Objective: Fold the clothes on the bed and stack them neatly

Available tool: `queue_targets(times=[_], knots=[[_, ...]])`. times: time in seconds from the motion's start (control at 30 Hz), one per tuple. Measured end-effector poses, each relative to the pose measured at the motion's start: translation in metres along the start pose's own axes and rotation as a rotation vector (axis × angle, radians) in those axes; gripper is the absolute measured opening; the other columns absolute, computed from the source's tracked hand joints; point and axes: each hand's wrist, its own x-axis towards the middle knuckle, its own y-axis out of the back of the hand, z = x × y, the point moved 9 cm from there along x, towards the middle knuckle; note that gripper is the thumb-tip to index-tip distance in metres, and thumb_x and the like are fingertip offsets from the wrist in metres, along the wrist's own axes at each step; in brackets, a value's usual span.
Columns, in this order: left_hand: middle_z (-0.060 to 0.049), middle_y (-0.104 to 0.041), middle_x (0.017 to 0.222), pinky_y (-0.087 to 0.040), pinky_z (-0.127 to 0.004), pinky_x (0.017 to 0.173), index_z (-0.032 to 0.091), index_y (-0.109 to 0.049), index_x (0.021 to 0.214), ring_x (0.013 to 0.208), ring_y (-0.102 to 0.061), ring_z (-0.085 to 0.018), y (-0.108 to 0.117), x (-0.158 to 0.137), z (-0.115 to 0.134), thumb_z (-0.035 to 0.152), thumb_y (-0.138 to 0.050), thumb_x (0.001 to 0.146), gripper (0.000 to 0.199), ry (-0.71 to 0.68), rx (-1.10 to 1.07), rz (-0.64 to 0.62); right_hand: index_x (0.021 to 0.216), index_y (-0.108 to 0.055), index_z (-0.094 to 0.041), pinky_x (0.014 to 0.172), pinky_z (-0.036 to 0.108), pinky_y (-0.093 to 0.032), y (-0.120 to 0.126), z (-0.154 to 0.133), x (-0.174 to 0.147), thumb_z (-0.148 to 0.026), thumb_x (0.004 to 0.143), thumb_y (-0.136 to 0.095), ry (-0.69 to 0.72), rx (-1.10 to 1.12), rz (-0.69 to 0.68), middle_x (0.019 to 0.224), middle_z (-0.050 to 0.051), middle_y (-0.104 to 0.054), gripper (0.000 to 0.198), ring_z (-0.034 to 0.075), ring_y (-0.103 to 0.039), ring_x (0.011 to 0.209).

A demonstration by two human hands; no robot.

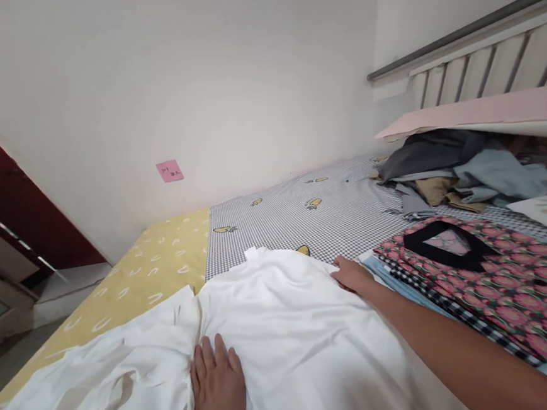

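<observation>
A white garment (293, 330) lies spread over the bed in front of me, its surface softly wrinkled. My left hand (219, 386) rests flat on its left side, fingers stretched out. At the garment's upper right edge, my right hand (352, 274) has its fingers curled around the fabric. Another crumpled white cloth (121, 375) lies to the left, against the first one; I cannot tell whether the two are joined. Just right of my right hand is a stack of folded clothes, topped by a pink patterned garment (516, 280) with a black neckline.
A checked bedsheet (279, 220) with pineapple prints meets a yellow sheet (164, 258) on the left. Jumbled clothes (478, 163) lie at the back right under a pink board (484, 111). Behind the bed stands a white wall (256, 105) bearing a pink note (170, 171).
</observation>
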Motion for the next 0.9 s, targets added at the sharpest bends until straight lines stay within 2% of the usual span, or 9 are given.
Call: queue_targets(times=[0.1,0.23,0.37,0.43,0.5,0.63,0.73,0.8,0.9], knots=[[-0.024,-0.056,0.148,-0.039,-0.054,0.116,0.004,-0.061,0.138,0.142,-0.047,-0.038,-0.002,0.0,0.0,0.032,-0.022,0.096,0.063,-0.008,0.005,-0.02,0.101,-0.071,-0.021,0.061,0.029,-0.043,0.002,-0.004,0.015,-0.03,0.087,-0.061,0.0,-0.032,-0.027,0.066,0.003,-0.071,0.02,0.019,-0.067,0.062],[-0.021,-0.057,0.149,-0.04,-0.053,0.115,0.007,-0.062,0.138,0.141,-0.048,-0.037,-0.005,-0.001,-0.001,0.032,-0.025,0.096,0.061,-0.004,0.035,-0.041,0.112,-0.068,-0.017,0.064,0.03,-0.046,0.027,-0.003,0.038,-0.033,0.096,-0.049,-0.064,-0.035,0.045,0.073,0.008,-0.074,0.03,0.02,-0.069,0.069],[-0.02,-0.056,0.15,-0.039,-0.053,0.116,0.008,-0.06,0.141,0.142,-0.047,-0.037,-0.003,-0.002,0.001,0.03,-0.025,0.098,0.059,-0.007,0.047,-0.029,0.137,-0.057,-0.018,0.078,0.039,-0.051,0.047,-0.005,0.044,-0.027,0.094,-0.05,-0.095,-0.078,0.128,0.103,0.017,-0.074,0.045,0.027,-0.073,0.09],[-0.02,-0.056,0.15,-0.039,-0.053,0.116,0.009,-0.059,0.141,0.142,-0.048,-0.036,-0.002,-0.002,0.003,0.029,-0.026,0.099,0.057,-0.001,0.05,-0.034,0.149,-0.047,-0.021,0.087,0.047,-0.05,0.048,-0.017,0.037,-0.023,0.092,-0.052,-0.073,-0.111,0.173,0.125,0.022,-0.066,0.057,0.033,-0.069,0.107],[-0.019,-0.057,0.149,-0.041,-0.052,0.115,0.01,-0.059,0.141,0.141,-0.049,-0.035,0.0,-0.002,0.003,0.028,-0.028,0.1,0.055,0.011,0.045,-0.039,0.153,-0.042,-0.025,0.098,0.052,-0.045,0.045,-0.044,0.022,-0.02,0.092,-0.049,0.024,-0.154,0.237,0.145,0.022,-0.053,0.061,0.035,-0.062,0.122],[-0.019,-0.058,0.147,-0.043,-0.053,0.115,0.01,-0.061,0.139,0.14,-0.051,-0.036,0.005,-0.002,0.005,0.025,-0.033,0.099,0.051,0.018,0.015,-0.037,0.149,-0.05,-0.029,0.111,0.054,-0.036,0.013,-0.12,-0.024,-0.021,0.096,-0.044,0.468,-0.271,0.357,0.164,0.014,-0.034,0.054,0.032,-0.046,0.14],[-0.019,-0.058,0.148,-0.042,-0.053,0.116,0.012,-0.063,0.138,0.141,-0.05,-0.035,0.009,-0.003,0.005,0.023,-0.036,0.099,0.048,0.026,-0.02,-0.04,0.151,-0.047,-0.037,0.119,0.056,-0.025,-0.041,-0.143,-0.049,-0.033,0.1,-0.042,0.767,-0.367,0.232,0.167,0.005,-0.032,0.052,0.03,-0.032,0.15],[-0.018,-0.057,0.149,-0.042,-0.053,0.116,0.013,-0.064,0.136,0.142,-0.049,-0.035,0.01,-0.004,0.005,0.023,-0.038,0.099,0.047,0.034,-0.042,-0.045,0.154,-0.041,-0.042,0.121,0.061,-0.02,-0.078,-0.129,-0.042,-0.043,0.102,-0.036,0.749,-0.427,0.056,0.167,0.0,-0.033,0.053,0.031,-0.026,0.153],[-0.017,-0.057,0.15,-0.041,-0.054,0.118,0.013,-0.065,0.135,0.143,-0.047,-0.035,0.01,-0.003,0.005,0.022,-0.038,0.098,0.046,0.044,-0.061,-0.059,0.159,-0.031,-0.043,0.121,0.066,-0.014,-0.103,-0.097,-0.015,-0.055,0.103,-0.026,0.535,-0.431,-0.06,0.171,-0.003,-0.023,0.058,0.033,-0.017,0.156]])
